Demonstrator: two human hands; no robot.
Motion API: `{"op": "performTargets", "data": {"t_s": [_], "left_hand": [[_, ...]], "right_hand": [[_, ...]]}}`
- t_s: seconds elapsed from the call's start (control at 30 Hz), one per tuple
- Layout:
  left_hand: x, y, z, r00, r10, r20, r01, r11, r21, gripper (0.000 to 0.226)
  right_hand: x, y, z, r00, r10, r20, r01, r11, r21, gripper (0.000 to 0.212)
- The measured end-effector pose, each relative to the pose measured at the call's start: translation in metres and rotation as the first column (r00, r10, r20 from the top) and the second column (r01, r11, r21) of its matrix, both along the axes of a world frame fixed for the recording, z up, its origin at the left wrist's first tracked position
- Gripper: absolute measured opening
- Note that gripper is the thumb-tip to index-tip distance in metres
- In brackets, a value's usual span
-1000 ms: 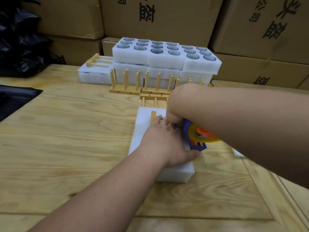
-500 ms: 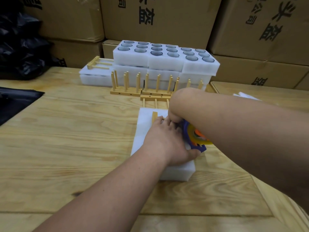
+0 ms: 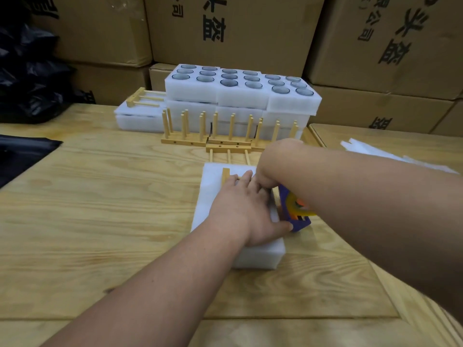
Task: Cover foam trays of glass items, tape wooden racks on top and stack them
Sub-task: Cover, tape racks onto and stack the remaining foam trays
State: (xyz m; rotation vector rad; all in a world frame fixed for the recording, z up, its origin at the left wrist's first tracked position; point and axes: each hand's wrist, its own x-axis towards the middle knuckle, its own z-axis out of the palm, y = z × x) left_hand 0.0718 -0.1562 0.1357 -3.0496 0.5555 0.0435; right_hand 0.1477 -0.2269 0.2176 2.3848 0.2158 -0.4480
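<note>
Stacked cardboard boxes point(image 3: 225, 28) with black printed characters form the back wall; the work surface is a pale wooden counter point(image 3: 100, 209). Far left: black plastic bags point(image 3: 27, 71), and a black sheet point(image 3: 22, 151) lying on the counter edge. Back centre: a two-tier stack of white foam trays point(image 3: 240, 96), top tier showing round glass items point(image 3: 229, 82) seated in their holes. A lower covered tray point(image 3: 137, 118) sits to its left with a wooden rack point(image 3: 142, 98) lying flat on it. Upright wooden peg racks point(image 3: 200, 131) stand in front of the stack.

Centre, near me: a covered foam tray point(image 3: 260, 254) with a wooden rack point(image 3: 226, 174) lying on top. My left hand point(image 3: 246, 211) lies flat on the rack and cover, fingers straight and pressed down, thumb against the purple tape dispenser point(image 3: 295, 211). My right hand point(image 3: 269, 171) comes in from the right, fingers curled at the dispenser; the exact grip is hidden behind my wrist. Right: loose white foam sheets point(image 3: 390, 156) on the counter.
</note>
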Motion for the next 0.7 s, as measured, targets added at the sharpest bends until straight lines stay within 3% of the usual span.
{"op": "performTargets", "data": {"t_s": [0.1, 0.17, 0.2, 0.23, 0.27, 0.33, 0.37, 0.53, 0.63, 0.7], "left_hand": [[-0.001, 0.002, -0.001, 1.0, 0.007, -0.014, -0.008, 1.0, -0.029, 0.108], [-0.001, 0.002, -0.002, 1.0, 0.008, -0.014, -0.009, 0.999, -0.034, 0.108], [-0.001, 0.002, -0.002, 1.0, 0.011, -0.013, -0.011, 1.0, -0.024, 0.108], [0.0, 0.002, -0.003, 1.0, 0.01, -0.01, -0.01, 1.0, -0.022, 0.108], [0.0, 0.002, -0.005, 1.0, 0.009, -0.01, -0.009, 1.0, -0.021, 0.107], [0.001, 0.002, -0.006, 1.0, 0.002, -0.005, -0.002, 0.999, -0.037, 0.104], [0.0, 0.002, -0.006, 1.0, -0.004, -0.003, 0.004, 0.999, -0.052, 0.101], [-0.002, 0.003, -0.004, 0.998, -0.052, -0.018, 0.05, 0.994, -0.101, 0.074], [-0.003, 0.0, 0.0, 0.988, -0.154, 0.012, 0.154, 0.987, -0.032, 0.061], [-0.002, -0.005, 0.006, 0.965, -0.263, 0.011, 0.261, 0.961, 0.086, 0.057]], "right_hand": [[0.007, -0.028, 0.004, 0.996, 0.022, -0.09, -0.031, 0.995, -0.09, 0.022], [0.008, -0.056, 0.011, 0.99, -0.049, -0.129, 0.04, 0.997, -0.07, 0.025], [0.004, -0.072, 0.015, 0.992, -0.09, -0.093, 0.089, 0.996, -0.023, 0.028], [-0.002, -0.089, 0.019, 0.989, -0.145, -0.022, 0.147, 0.981, 0.125, 0.038], [-0.01, -0.108, 0.024, 0.975, -0.216, 0.045, 0.199, 0.949, 0.244, 0.057], [-0.034, -0.144, 0.027, 0.94, -0.295, 0.172, 0.196, 0.879, 0.436, 0.09], [-0.048, -0.159, 0.025, 0.916, -0.306, 0.258, 0.145, 0.854, 0.499, 0.095], [-0.132, -0.209, -0.04, 0.718, -0.452, 0.529, -0.058, 0.719, 0.693, 0.076], [-0.17, -0.222, -0.089, 0.661, -0.557, 0.503, -0.079, 0.615, 0.785, 0.061], [-0.183, -0.227, -0.112, 0.634, -0.592, 0.498, -0.07, 0.597, 0.799, 0.06]]}}
